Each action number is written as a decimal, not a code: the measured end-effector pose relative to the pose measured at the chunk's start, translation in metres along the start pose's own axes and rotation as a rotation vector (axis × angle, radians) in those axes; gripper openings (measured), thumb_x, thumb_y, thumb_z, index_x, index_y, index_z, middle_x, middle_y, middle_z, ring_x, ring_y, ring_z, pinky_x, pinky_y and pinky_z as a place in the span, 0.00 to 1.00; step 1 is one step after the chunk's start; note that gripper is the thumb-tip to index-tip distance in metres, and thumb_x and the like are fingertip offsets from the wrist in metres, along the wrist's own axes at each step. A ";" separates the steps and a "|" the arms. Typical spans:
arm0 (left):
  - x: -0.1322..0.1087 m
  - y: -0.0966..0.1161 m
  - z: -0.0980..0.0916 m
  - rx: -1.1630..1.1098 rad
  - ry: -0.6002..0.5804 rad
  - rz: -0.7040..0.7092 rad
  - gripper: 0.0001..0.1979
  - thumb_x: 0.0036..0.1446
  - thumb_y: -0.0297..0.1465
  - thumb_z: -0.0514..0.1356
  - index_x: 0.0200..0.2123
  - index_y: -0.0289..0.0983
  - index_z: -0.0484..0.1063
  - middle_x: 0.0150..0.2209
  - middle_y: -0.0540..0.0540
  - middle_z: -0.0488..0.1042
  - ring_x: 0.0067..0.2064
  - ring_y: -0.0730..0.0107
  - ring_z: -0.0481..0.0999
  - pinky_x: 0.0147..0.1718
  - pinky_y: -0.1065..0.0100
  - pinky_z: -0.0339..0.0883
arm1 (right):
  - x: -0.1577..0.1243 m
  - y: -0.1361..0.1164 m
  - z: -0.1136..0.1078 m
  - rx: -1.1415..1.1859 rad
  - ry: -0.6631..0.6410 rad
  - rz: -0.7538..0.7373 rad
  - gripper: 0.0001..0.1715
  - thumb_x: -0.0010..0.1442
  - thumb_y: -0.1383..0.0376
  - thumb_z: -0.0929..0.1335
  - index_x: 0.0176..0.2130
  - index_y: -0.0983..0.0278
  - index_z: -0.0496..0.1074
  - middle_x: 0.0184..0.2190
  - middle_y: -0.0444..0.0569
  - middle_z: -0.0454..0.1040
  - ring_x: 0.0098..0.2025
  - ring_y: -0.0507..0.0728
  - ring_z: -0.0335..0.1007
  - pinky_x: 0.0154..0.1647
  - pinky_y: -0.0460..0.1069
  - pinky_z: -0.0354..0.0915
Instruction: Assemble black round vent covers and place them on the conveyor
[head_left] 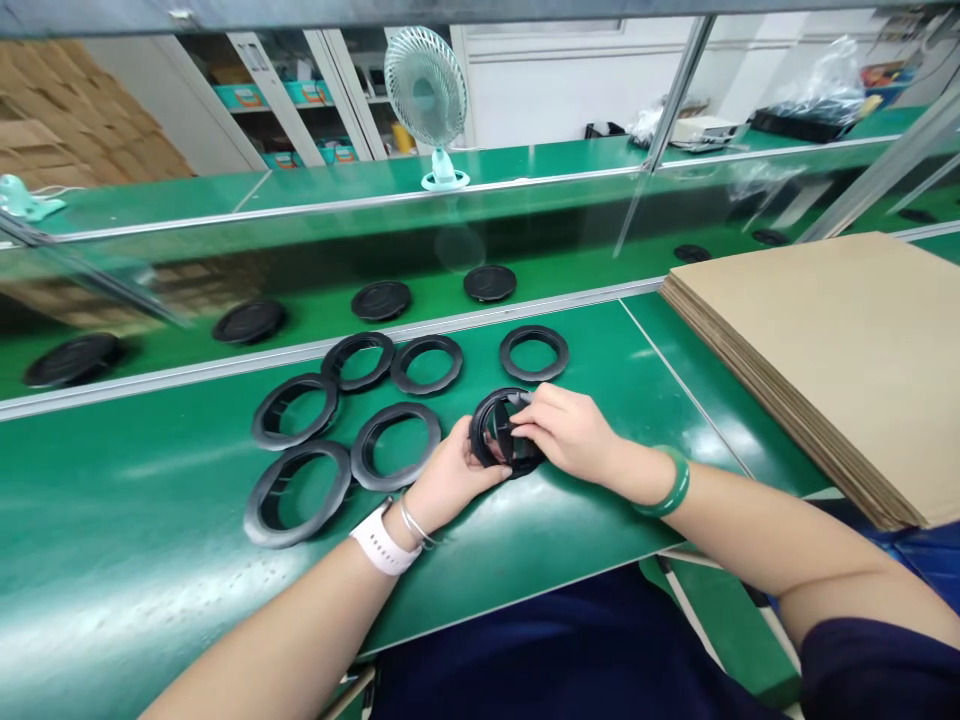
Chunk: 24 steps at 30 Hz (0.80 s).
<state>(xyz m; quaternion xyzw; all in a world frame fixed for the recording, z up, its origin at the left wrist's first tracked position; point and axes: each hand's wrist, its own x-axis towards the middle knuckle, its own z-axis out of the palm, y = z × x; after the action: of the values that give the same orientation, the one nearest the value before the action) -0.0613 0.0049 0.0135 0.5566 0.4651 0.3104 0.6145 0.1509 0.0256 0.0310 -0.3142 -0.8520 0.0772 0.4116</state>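
My left hand (454, 472) grips the left side of a black ring-shaped part (484, 425), its thumb along the lower edge. On the right side, my right hand (562, 430) pinches a small dark piece (503, 432) at the ring's opening. What exactly the fingers press on inside the ring is partly hidden. Several black rings lie flat on the green table (187, 470): one ring (534, 353) sits behind my right hand, and a larger ring (298, 492) lies to the left, among others.
Behind a metal rail, round black discs (490, 283) lie on a green conveyor (307, 335). A cardboard stack (840, 330) stands at the right. A small fan (426, 100) is on the back shelf. A metal bar (480, 12) crosses the top.
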 end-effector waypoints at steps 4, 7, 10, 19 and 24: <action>0.000 -0.002 -0.001 0.022 0.011 -0.036 0.29 0.46 0.32 0.72 0.48 0.37 0.61 0.46 0.44 0.76 0.48 0.55 0.79 0.47 0.54 0.74 | -0.007 0.005 0.015 -0.068 0.028 -0.093 0.11 0.69 0.66 0.64 0.39 0.66 0.76 0.29 0.49 0.70 0.32 0.55 0.65 0.31 0.49 0.65; 0.000 -0.001 0.000 0.017 0.014 -0.043 0.30 0.46 0.33 0.72 0.49 0.37 0.61 0.48 0.43 0.75 0.49 0.55 0.79 0.48 0.55 0.74 | -0.008 0.008 0.016 -0.105 0.003 -0.124 0.11 0.69 0.66 0.64 0.39 0.66 0.76 0.29 0.49 0.70 0.31 0.55 0.65 0.31 0.49 0.65; 0.001 0.001 0.002 -0.005 0.030 -0.063 0.31 0.46 0.32 0.72 0.50 0.37 0.61 0.47 0.43 0.76 0.49 0.55 0.79 0.47 0.55 0.75 | -0.008 0.009 0.012 -0.160 -0.017 -0.163 0.11 0.69 0.67 0.64 0.38 0.67 0.76 0.27 0.49 0.70 0.30 0.55 0.63 0.29 0.49 0.63; 0.002 -0.001 0.003 -0.026 0.067 -0.107 0.30 0.44 0.31 0.73 0.47 0.39 0.61 0.42 0.47 0.78 0.45 0.57 0.81 0.44 0.56 0.76 | -0.006 0.012 0.011 -0.245 -0.107 -0.237 0.11 0.69 0.71 0.61 0.41 0.66 0.72 0.28 0.48 0.69 0.30 0.55 0.63 0.29 0.50 0.61; 0.001 0.000 0.003 -0.044 0.052 -0.090 0.28 0.44 0.30 0.72 0.46 0.39 0.61 0.40 0.49 0.78 0.43 0.60 0.81 0.41 0.60 0.77 | -0.003 0.008 0.006 -0.300 -0.069 -0.323 0.11 0.67 0.74 0.61 0.42 0.66 0.71 0.27 0.48 0.69 0.29 0.55 0.61 0.27 0.51 0.60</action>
<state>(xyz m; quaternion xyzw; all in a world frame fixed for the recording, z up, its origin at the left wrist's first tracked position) -0.0580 0.0046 0.0134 0.5134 0.4985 0.3067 0.6276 0.1518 0.0307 0.0223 -0.2288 -0.9067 -0.1068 0.3378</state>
